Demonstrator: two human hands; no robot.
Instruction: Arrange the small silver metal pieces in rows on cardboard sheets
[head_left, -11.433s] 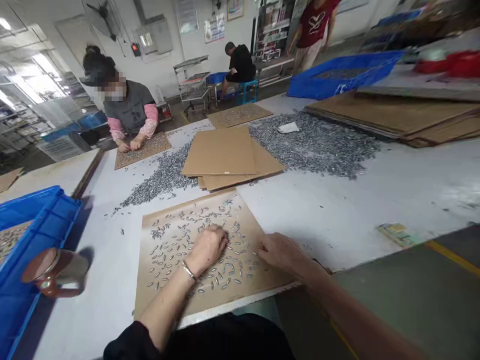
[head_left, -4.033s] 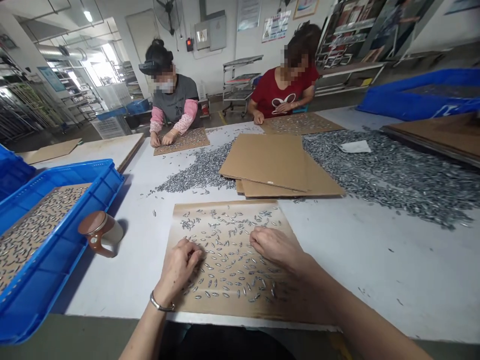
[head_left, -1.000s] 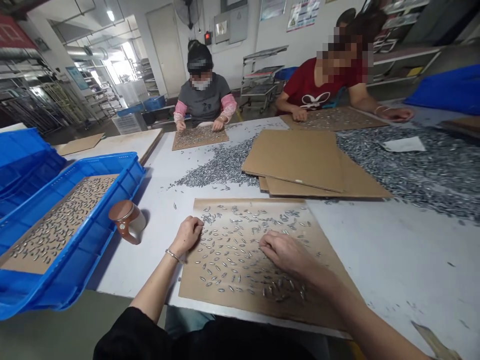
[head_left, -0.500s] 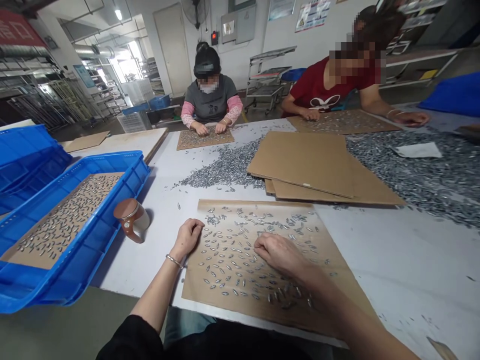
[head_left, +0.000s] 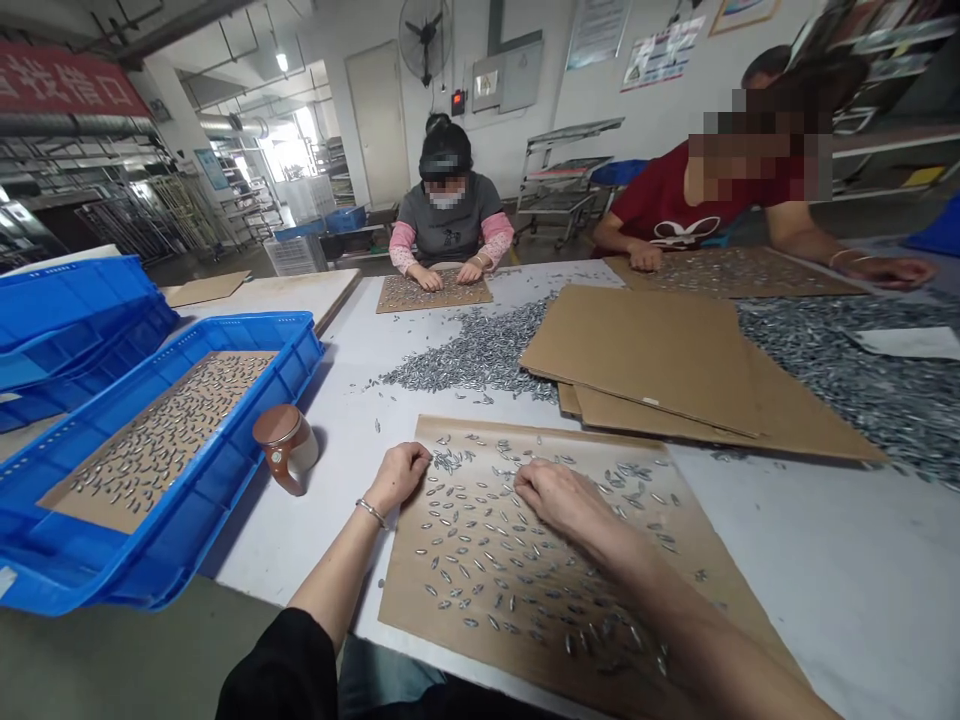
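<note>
- Basically, the front cardboard sheet [head_left: 405, 602] lay flat on the white worktable [head_left: 840, 540], w/ spindle-shaped metal pcs [head_left: 470, 622] spread over it, mostly spaced apart.
- L hand [head_left: 399, 478] was at sheet's left edge, nr the far corner, just beside a clump of pcs [head_left: 450, 459]. Fingers curled, thumb & index narrow; couldn't tell if a pc was btwn them.
- R hand [head_left: 559, 495] was over sheet's middle, a bit toward its far side. Fingers bunched, tips narrow; couldn't tell if they held anything.
- R forearm [head_left: 675, 595] crossed above sheet's right part, hiding some pcs.
- Loose heap [head_left: 480, 350] & stacked cardboard [head_left: 637, 345] lay past sheet's far edge, stack nearer & more to R.
- Lidded mug [head_left: 281, 428] stood L of sheet; blue crate [head_left: 232, 472], w/ a loaded sheet [head_left: 105, 512] inside, sat farther L.
- Co-worker in gray [head_left: 450, 225] & co-worker in red [head_left: 675, 215] were past sheet, each w/ hands at another loaded board.
- Risks (judgement): low R forearm could've brushed pcs out of place; L hand bumping sheet's edge could've jolted the lot; rushed picking in the clump could've scattered it; a wide L arm swing could've tipped the mug.
</note>
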